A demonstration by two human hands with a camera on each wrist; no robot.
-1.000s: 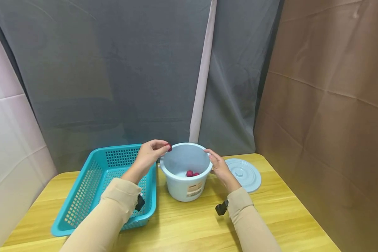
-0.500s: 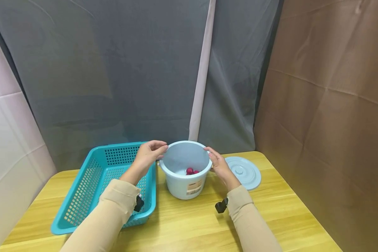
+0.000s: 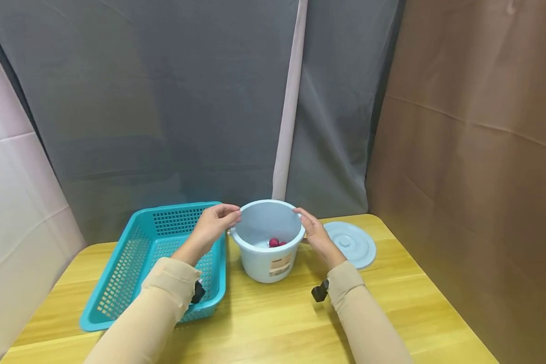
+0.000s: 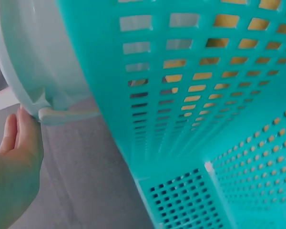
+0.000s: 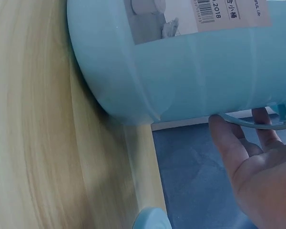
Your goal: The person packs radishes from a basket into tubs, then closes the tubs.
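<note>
Dropped berry now among berries [image 3: 276, 243] in bucket [image 3: 267, 255].

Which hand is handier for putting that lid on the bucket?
Probably the right hand: the lid lies just beside it on the table, while the left hand is across the bucket, over the basket.

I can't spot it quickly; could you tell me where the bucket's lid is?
In the head view, the lid lies flat on the table, right of the bucket, just beyond the right hand.
</note>
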